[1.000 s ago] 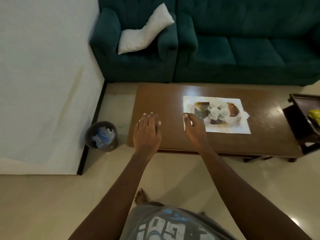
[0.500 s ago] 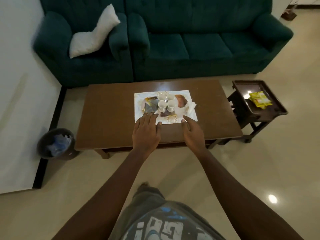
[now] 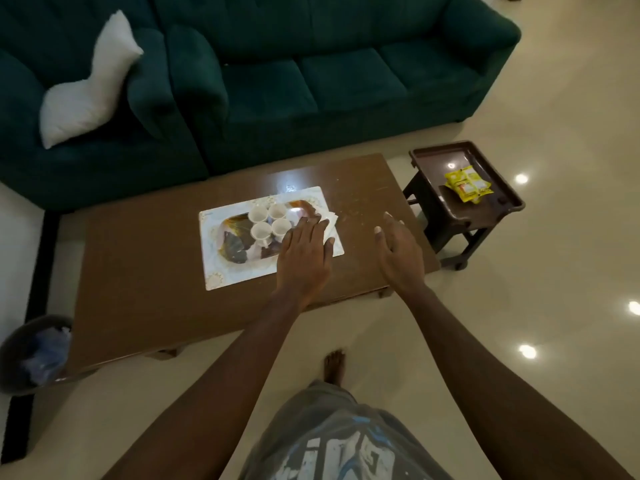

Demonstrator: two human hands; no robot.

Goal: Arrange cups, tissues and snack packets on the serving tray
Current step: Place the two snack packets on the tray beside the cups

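White tray (image 3: pixel 239 273): on wooden table (image 3: pixel 145 271), four cups (image 3: pixel 268 221) on it
Left hand (image 3: pixel 304 254): flat, fingers spread, over tissues (image 3: pixel 330 221)
Right hand (image 3: pixel 398 251): fingers loose, empty

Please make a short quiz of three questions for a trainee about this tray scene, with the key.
1. How many white cups stand on the serving tray?
2. True or false: the yellow snack packets already lie on the serving tray.
3. Which hand is over the tissues: (a) left hand, (b) right hand, (c) neither?

Key
1. Four, in a tight cluster.
2. False: they lie in the dark tray on the side stool, beside the coffee table.
3. (a): its fingers reach over the tissues at the tray's right edge; the right hand is open over bare tabletop.
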